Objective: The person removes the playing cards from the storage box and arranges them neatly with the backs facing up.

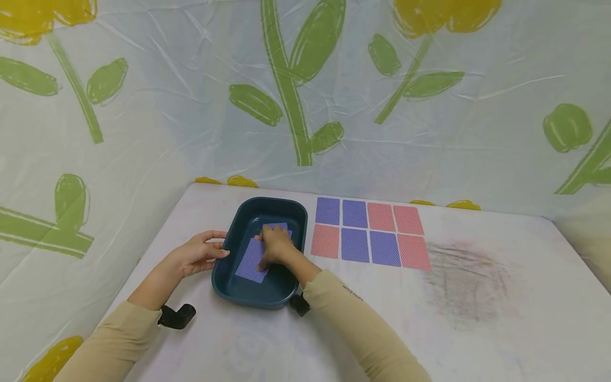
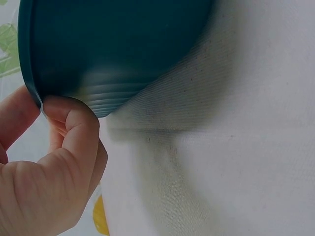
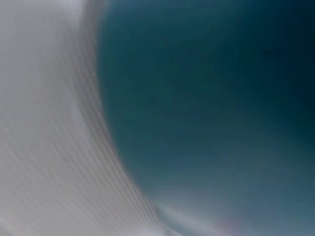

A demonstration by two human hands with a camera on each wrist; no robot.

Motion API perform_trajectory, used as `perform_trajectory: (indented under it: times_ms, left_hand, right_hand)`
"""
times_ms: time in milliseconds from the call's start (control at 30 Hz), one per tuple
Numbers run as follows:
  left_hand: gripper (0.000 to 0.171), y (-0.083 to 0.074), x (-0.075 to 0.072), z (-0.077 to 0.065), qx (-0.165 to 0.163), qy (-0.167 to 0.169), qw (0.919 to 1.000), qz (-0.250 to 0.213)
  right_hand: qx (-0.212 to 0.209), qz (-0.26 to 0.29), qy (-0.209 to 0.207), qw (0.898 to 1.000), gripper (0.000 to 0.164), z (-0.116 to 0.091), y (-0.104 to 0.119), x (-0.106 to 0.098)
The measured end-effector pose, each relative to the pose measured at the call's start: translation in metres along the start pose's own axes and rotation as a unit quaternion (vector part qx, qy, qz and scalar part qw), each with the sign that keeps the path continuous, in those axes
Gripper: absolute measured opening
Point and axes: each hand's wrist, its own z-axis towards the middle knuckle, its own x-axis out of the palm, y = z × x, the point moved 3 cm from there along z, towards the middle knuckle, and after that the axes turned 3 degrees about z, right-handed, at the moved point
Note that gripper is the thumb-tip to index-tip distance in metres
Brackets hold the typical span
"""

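Beige cloth is lying nearest the camera: our right sleeve [image 1: 367, 329] is slanting in from the bottom edge, our left sleeve [image 1: 112, 345] from the bottom left. Between and beyond them, a dark teal tray [image 1: 258, 302] is resting on the white table [image 1: 477, 345], its long axis running away from us. Our left hand [image 1: 198, 254] is pinching the tray's left rim between bent fingers. Our right hand [image 1: 277, 246] is pointing down inside the tray, thumb and fingers spread over the cards; whether it is pinching one we are unable to tell, the right wrist view being badly blurred.

Partly under that hand, a blue card [image 1: 248, 262] is lying in the tray, its long axis running roughly with the tray's. Another blue card [image 1: 277, 226] is showing beyond the fingers, and a sliver of red is peeping out between.

Just beside the tray's right rim, eight patterned cards are lying flat: from the left, the far row [image 1: 355, 214] is running blue, blue, red, red, the near row [image 1: 384, 249] red, blue, blue, red.

We are judging that any move between tray and rows is turning on this: the rows are lying to the right, across the tray's right wall, their cards' long axes also pointing away from us, and our right hand is sitting nearer than the left.
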Motion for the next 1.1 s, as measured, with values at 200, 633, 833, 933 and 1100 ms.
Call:
perform_trajectory:
  times_ms: [200, 633, 833, 933, 1100]
  left_hand:
    - [0.061, 0.0, 0.001, -0.002, 0.008, 0.01, 0.9999, -0.006]
    - [0.059, -0.001, 0.0, -0.002, 0.007, 0.009, 0.9999, -0.004]
    - [0.058, -0.001, 0.0, -0.002, 0.006, 0.009, 0.9999, -0.006]
    - [0.057, -0.001, 0.0, -0.002, 0.008, 0.012, 0.9998, -0.011]
    - [0.057, 0.0, 0.0, -0.002, 0.008, 0.015, 0.9997, -0.017]
  right_hand:
    - [-0.032, 0.008, -0.005, 0.999, 0.062, -0.007, 0.004, 0.001]
    - [-0.059, 0.177, 0.023, 0.982, 0.038, -0.013, 0.004, -0.007]
    - [-0.053, 0.26, 0.062, 0.962, 0.035, -0.017, 0.001, -0.012]
    - [-0.061, 0.284, 0.071, 0.954, 0.033, -0.019, 0.0, -0.015]
    - [-0.057, 0.325, 0.071, 0.941, 0.033, -0.023, -0.001, -0.022]
